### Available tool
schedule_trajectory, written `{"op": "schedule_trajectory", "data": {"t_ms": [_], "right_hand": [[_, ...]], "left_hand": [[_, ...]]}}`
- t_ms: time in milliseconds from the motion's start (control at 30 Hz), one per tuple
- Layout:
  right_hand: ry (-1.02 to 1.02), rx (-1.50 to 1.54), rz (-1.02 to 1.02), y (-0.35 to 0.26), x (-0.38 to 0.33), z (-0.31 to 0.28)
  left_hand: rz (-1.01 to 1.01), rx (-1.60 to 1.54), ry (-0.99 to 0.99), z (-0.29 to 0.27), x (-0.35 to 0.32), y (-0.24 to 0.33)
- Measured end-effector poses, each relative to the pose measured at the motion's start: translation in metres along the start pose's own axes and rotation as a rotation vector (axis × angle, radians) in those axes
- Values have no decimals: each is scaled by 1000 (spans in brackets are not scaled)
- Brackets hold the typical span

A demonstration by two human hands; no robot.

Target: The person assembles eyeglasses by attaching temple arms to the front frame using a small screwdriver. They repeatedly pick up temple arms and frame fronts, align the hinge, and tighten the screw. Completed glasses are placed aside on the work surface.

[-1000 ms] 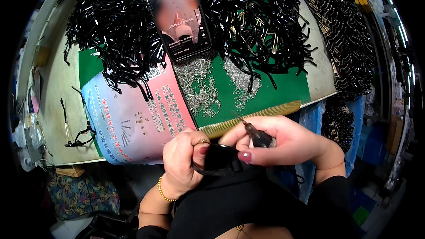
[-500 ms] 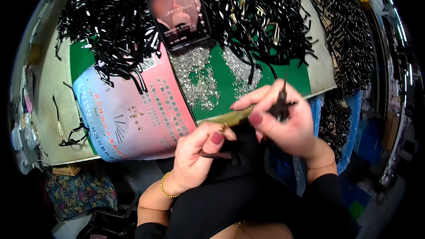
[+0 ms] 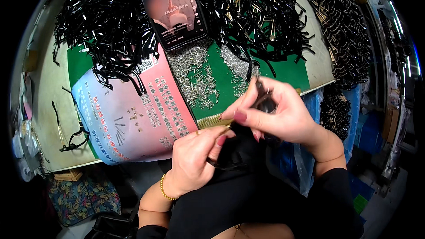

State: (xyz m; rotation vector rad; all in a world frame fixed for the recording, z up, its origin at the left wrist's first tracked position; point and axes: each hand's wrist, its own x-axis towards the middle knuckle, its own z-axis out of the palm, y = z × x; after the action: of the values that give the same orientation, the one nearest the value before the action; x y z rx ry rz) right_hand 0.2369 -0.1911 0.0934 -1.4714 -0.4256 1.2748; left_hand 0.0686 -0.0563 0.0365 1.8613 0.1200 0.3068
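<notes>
My left hand point(image 3: 195, 157) is closed, thumb against forefinger, on a black eyeglass temple point(image 3: 228, 165) whose dark end sticks out below the thumb. Close to its right, my right hand point(image 3: 283, 113) wraps round a dark small screwdriver point(image 3: 264, 99), partly hidden by the fingers. The fingertips of both hands nearly meet over my lap, in front of the table edge. Whatever lies between the fingertips is too dark and small to make out.
Black temples lie heaped at the far left point(image 3: 102, 22) and far middle point(image 3: 256, 17). A phone point(image 3: 175, 11) stands between them. Small silver metal parts point(image 3: 195, 77) cover a green mat point(image 3: 290, 73). Black glasses point(image 3: 75, 138) rest left of a printed sheet point(image 3: 128, 124). Blue-lined bins stand right.
My right hand has tipped over, so the thin shaft that pointed up no longer shows. Its fingers have come closer to my left hand, which has moved slightly.
</notes>
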Motion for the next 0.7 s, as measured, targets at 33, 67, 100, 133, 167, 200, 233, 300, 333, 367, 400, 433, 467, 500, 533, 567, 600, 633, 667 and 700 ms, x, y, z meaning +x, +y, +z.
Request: {"op": "schedule_trajectory", "data": {"t_ms": [33,67,100,133,167,200,233,300,333,367,400,433,467,500,533,567,600,633,667,700], "right_hand": [[-26,13,12,0,-1,1],[-24,21,-17,5,-3,-1],[-18,-34,4,5,-5,-3],[-12,-88,26,3,-8,-4],[-1,-142,57,4,-11,-8],[-75,-399,-118,18,-10,-19],[-5,-697,-210,18,-14,-25],[59,-920,-56,6,-25,-34],[104,-1111,-246,14,-28,-41],[77,-1194,-259,14,-28,-43],[49,-1275,-273,12,-28,-44],[19,-1356,-288,11,-28,-43],[30,-1346,-238,11,-27,-42],[27,-1363,-263,15,-28,-44],[25,-1379,-288,19,-29,-48],[16,-1394,-317,22,-29,-49],[13,-1400,-314,22,-29,-50],[12,-1406,-310,21,-29,-50],[10,-1414,-309,20,-29,-50],[13,-1412,-323,21,-28,-51]], "left_hand": [[35,73,-16,0,1,1],[25,110,-18,3,1,1],[13,111,-33,4,1,1],[1,111,-49,5,1,0],[-13,103,-69,8,0,-1],[-16,120,-82,8,3,3],[-130,117,-70,6,0,8],[-260,37,-41,-3,-6,4],[-289,-52,38,-2,-12,-3],[-344,-69,59,-5,-12,-1],[-365,-153,123,2,-10,1],[-386,-237,189,8,-8,2],[-282,-50,83,2,-6,-4],[-324,-82,97,5,-5,-3],[-366,-115,111,8,-4,1],[-413,-143,132,9,-4,4],[-391,-151,115,10,-3,3],[-370,-160,99,11,-3,1],[-277,-139,78,14,-1,-5],[-279,-154,24,14,1,-4]]}}
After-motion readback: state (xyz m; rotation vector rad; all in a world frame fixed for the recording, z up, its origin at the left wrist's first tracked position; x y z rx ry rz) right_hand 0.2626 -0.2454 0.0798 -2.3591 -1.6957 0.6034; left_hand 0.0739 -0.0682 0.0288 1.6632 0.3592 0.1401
